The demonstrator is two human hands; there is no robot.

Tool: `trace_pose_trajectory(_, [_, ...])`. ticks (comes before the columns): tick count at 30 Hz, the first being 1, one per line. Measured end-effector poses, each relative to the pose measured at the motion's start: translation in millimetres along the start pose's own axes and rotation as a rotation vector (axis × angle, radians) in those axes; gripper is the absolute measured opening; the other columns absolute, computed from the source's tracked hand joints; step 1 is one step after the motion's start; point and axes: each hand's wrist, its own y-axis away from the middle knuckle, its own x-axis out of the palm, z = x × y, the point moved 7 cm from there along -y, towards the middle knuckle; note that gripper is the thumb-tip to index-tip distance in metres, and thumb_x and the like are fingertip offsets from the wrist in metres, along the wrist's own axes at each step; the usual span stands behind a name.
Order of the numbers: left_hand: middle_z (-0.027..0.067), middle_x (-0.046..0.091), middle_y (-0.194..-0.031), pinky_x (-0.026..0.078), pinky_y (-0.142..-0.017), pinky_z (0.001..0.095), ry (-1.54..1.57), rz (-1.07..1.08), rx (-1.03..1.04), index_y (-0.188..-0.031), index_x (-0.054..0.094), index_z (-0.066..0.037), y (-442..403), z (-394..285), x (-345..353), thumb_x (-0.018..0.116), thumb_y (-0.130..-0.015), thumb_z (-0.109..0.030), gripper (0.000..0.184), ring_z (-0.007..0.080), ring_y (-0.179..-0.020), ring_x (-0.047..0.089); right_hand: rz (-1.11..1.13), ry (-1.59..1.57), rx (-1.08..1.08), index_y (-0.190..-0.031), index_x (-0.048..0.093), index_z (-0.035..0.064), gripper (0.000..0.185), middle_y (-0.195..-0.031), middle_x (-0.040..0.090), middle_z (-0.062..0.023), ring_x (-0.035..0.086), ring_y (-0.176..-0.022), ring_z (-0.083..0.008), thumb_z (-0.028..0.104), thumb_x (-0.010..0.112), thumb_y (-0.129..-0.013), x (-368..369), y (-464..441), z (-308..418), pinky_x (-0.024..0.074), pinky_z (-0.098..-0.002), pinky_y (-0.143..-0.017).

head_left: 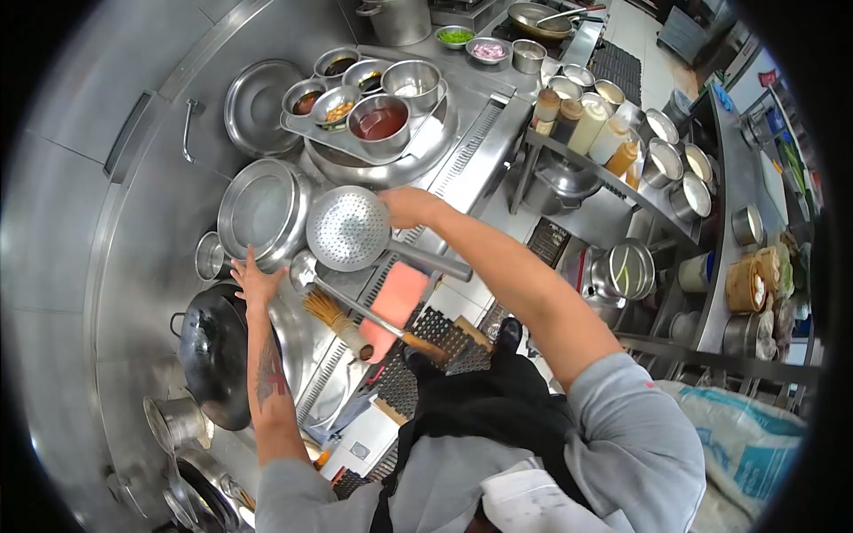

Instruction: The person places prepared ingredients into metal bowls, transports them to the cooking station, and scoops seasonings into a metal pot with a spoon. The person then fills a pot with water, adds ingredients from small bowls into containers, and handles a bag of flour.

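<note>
My left hand [256, 280] has its fingers spread at the lower rim of a round metal pan [260, 210], above a black wok [213, 355]. My right hand [409, 207] is at the right rim of a perforated metal skimmer [348, 228], its fingers partly hidden behind the rim. The skimmer's handle points down and to the right, below my right wrist. Below the skimmer lie a ladle [360, 308] with a wooden end, a bamboo brush [338, 325] and a pink cloth [395, 306].
A tray of sauce bowls [379, 123] rests on a large metal lid at the top. Squeeze bottles [586, 127] and metal pots [664, 163] line a shelf on the right. A small metal cup [211, 256] stands left of the pan, and a saucepan [175, 421] sits lower left.
</note>
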Motion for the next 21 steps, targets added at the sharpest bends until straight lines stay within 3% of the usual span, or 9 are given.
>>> trace_pose_trajectory(1, [0.0332,0.033,-0.145,0.038,-0.105,0.0483,0.003,-0.015,-0.011,-0.140,0.045,-0.018,-10,12,17,0.086,-0.061,-0.025,0.090,0.0467,-0.135,0.033,-0.062,0.054,-0.017,-0.116,0.061,0.0042,0.040,-0.107,0.067,-0.0191,0.063,-0.103,-0.0358,0.013,0.063,-0.077,-15,26,-23,0.0504,-0.0409,-0.091])
trace_pose_trajectory(3, [0.0251,0.063,-0.111,0.049,-0.084,0.0436,0.165,0.153,-0.116,-0.102,0.064,-0.007,-24,31,48,0.077,-0.066,-0.014,0.039,0.0389,-0.103,0.061,0.019,0.160,0.126,-0.106,0.065,0.0045,0.030,-0.105,0.067,-0.0201,0.063,-0.103,-0.0358,0.008,0.061,-0.077,-21,62,-84,0.0505,-0.0437,-0.091])
trace_pose_trajectory(6, [0.0167,0.063,-0.076,0.047,-0.067,0.0429,0.182,-0.111,0.040,-0.071,0.056,-0.002,-10,3,29,0.066,-0.068,-0.005,0.011,0.0356,-0.071,0.062,-0.042,0.117,0.093,-0.100,0.067,0.0032,0.028,-0.105,0.066,-0.0202,0.063,-0.101,-0.0353,0.002,0.060,-0.074,-32,103,-124,0.0511,-0.0423,-0.089])
trace_pose_trajectory(9, [0.0176,0.062,-0.077,0.047,-0.065,0.0435,0.282,-0.272,0.076,-0.072,0.058,-0.002,1,-77,-49,0.063,-0.069,-0.004,0.006,0.0369,-0.070,0.062,-0.320,-0.064,-0.107,-0.101,0.066,-0.0006,0.031,-0.105,0.066,-0.0181,0.065,-0.098,-0.0308,-0.002,0.059,-0.071,-112,148,-108,0.0520,-0.0384,-0.087])
trace_pose_trajectory(12, [0.0189,0.065,-0.083,0.049,-0.069,0.0421,0.212,-0.290,0.122,-0.080,0.064,-0.003,0,-119,-34,0.063,-0.071,-0.004,0.009,0.0367,-0.076,0.064,-0.223,-0.839,-0.122,-0.113,0.065,0.0071,0.047,-0.109,0.065,-0.0101,0.065,-0.099,-0.0224,-0.006,0.057,-0.069,-128,175,-140,0.0515,-0.0336,-0.086])
trace_pose_trajectory(16, [0.0215,0.068,-0.099,0.051,-0.081,0.0422,-0.537,-0.161,0.107,-0.095,0.071,-0.006,49,-195,9,0.070,-0.077,-0.013,0.020,0.0347,-0.097,0.065,0.240,0.059,0.254,-0.114,0.065,0.0063,0.046,-0.114,0.066,-0.0146,0.064,-0.105,-0.0274,0.004,0.059,-0.069,16,203,-247,0.0480,-0.0390,-0.094])
trace_pose_trajectory(17, [0.0199,0.069,-0.098,0.052,-0.078,0.0418,-0.297,-0.017,0.143,-0.097,0.070,-0.006,26,-208,29,0.072,-0.078,-0.017,0.023,0.0324,-0.095,0.066,0.292,0.017,0.261,-0.115,0.065,0.0061,0.046,-0.115,0.066,-0.0157,0.064,-0.107,-0.0287,0.006,0.059,-0.069,35,215,-263,0.0472,-0.0404,-0.097])
trace_pose_trajectory(18, [0.0183,0.069,-0.097,0.052,-0.076,0.0414,-0.053,0.130,0.144,-0.099,0.070,-0.006,3,-220,51,0.074,-0.079,-0.022,0.026,0.0301,-0.093,0.067,-0.014,-0.389,0.117,-0.113,0.067,0.0073,0.043,-0.106,0.069,-0.0173,0.064,-0.104,-0.0302,0.009,0.059,-0.070,44,221,-277,0.0483,-0.0391,-0.095])
trace_pose_trajectory(21, [0.0030,0.062,-0.068,0.043,-0.048,0.0296,0.995,0.839,0.066,-0.097,0.067,-0.006,10,-322,98,0.068,-0.088,-0.031,0.027,0.0133,-0.053,0.055,0.082,-0.320,0.266,-0.111,0.067,0.0069,0.041,-0.103,0.070,-0.0169,0.065,-0.101,-0.0313,0.014,0.061,-0.071,55,234,-325,0.0500,-0.0387,-0.091])
